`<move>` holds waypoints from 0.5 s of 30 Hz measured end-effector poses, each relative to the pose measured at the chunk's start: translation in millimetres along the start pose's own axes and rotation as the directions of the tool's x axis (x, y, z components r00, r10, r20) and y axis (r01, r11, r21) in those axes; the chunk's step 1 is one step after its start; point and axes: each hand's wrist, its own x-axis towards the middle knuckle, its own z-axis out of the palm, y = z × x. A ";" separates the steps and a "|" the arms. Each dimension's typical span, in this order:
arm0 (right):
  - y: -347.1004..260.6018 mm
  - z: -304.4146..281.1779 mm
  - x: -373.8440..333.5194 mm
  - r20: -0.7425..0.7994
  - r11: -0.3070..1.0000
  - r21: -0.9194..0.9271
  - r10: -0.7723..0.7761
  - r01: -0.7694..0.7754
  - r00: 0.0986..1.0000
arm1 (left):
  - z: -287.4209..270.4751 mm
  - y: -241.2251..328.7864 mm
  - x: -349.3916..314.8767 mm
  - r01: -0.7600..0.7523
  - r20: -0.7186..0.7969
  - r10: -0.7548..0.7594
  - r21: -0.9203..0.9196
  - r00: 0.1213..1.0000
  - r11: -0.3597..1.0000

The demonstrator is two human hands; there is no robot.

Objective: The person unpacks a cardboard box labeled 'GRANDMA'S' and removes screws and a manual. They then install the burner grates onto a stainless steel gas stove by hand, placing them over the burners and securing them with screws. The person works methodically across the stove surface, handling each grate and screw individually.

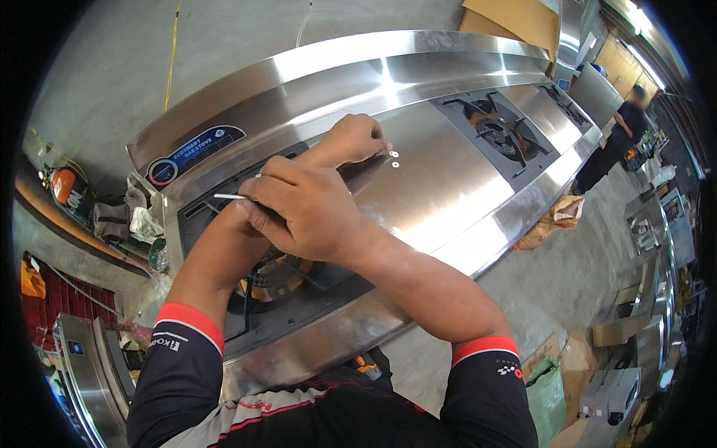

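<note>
Thin straight rod (227,196), pale silvery, left of frame centre; one end showing, pointing left, rest hidden in grip. Right hand (310,209) pinched on rod, forearm crossing over left one. Left hand (349,142), upper centre, fingers curled; cannot tell whether clamped on anything. Small pale discs (396,165) just beside its fingertips, on shiny brushed-steel stove (441,183). Black burner (497,138), upper right.
</note>
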 end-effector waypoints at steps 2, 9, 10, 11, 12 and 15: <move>4.1 -1.3 -1.0 0.003 1.000 -0.010 0.016 -0.016 1.000 | -1.9 -13.2 -4.2 -0.072 -0.189 0.091 0.105 0.978 0.992; 18.3 -10.4 11.0 0.069 0.954 -0.236 0.206 -0.185 0.976 | -94.9 -119.1 -171.3 0.034 -0.348 0.000 0.090 0.937 0.995; 20.1 -17.4 16.1 0.043 0.928 -0.233 0.309 -0.291 0.950 | -108.7 -130.7 -210.8 0.161 -0.448 -0.131 0.029 0.885 0.987; 24.8 -22.3 14.0 -0.041 0.891 -0.289 0.352 -0.349 0.935 | -114.1 -155.0 -245.8 0.237 -0.535 -0.294 -0.173 0.792 0.956; 31.4 -28.5 15.0 -0.085 0.776 -0.457 0.448 -0.434 0.890 | -118.8 -182.4 -283.6 0.271 -0.595 -0.454 -0.375 0.663 0.887; 58.3 -40.7 6.1 -0.255 0.781 -0.225 0.531 -0.583 0.808 | -89.3 -259.4 -376.2 0.473 -0.559 -0.653 -0.451 0.511 0.757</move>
